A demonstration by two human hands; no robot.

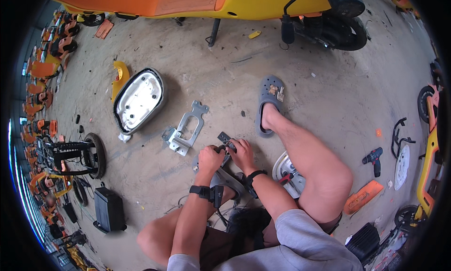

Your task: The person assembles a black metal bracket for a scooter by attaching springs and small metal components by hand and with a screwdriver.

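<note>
Both hands meet low in front of me, near one of my grey clogs. My left hand [210, 159] is closed, its fingers wrapped around a small dark part [223, 136] with a flat plate end. My right hand [241, 154] pinches the same part from the other side. Fingers cover most of it, so its exact kind is unclear. Just beyond the left hand, a silver metal bracket [195, 121] with a large cut-out lies on the floor. A seat pan [139, 98], pale inside with a black rim, rests farther left.
A yellow-and-orange scooter [263, 2] stands across the far side on a kickstand. At right lie a cordless drill [374, 160], an orange panel [363, 197] and a black bent frame [400, 134]. On the left are a wheel [96, 156] and a black box [109, 209].
</note>
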